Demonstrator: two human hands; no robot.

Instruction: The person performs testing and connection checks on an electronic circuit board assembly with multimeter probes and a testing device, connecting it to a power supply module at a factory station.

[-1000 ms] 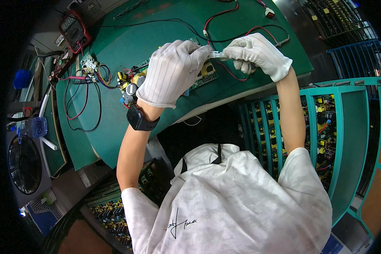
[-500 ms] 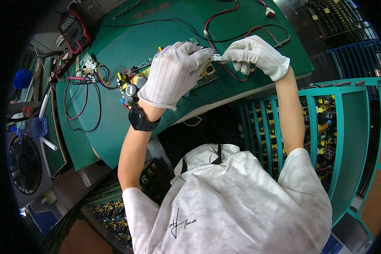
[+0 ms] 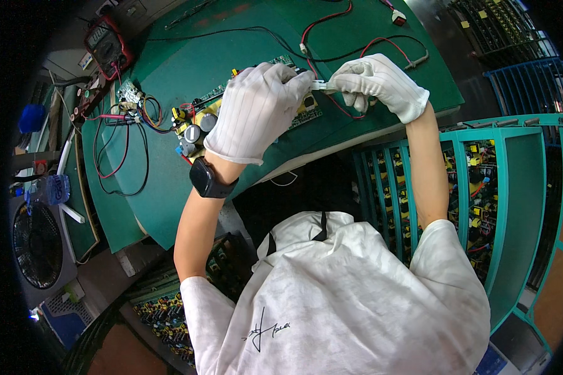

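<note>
Pinching a white connector (image 3: pixel 319 85) from opposite ends, the left hand (image 3: pixel 253 107) and the right hand (image 3: pixel 378 86) are both closed on it near the right end of the circuit board (image 3: pixel 303 118). The left hand hangs over the board; the right hand is just to its right. The handling looks partway through: release is not yet done, and whether the connector's parts are joined cannot be told. To the board's left, the multimeter (image 3: pixel 108 47) stands untouched.

White gloves (image 3: pixel 253 112), grey pinstripes; white connector (image 3: pixel 319 85); green mat (image 3: pixel 175 56); black watch (image 3: pixel 207 179)
</note>
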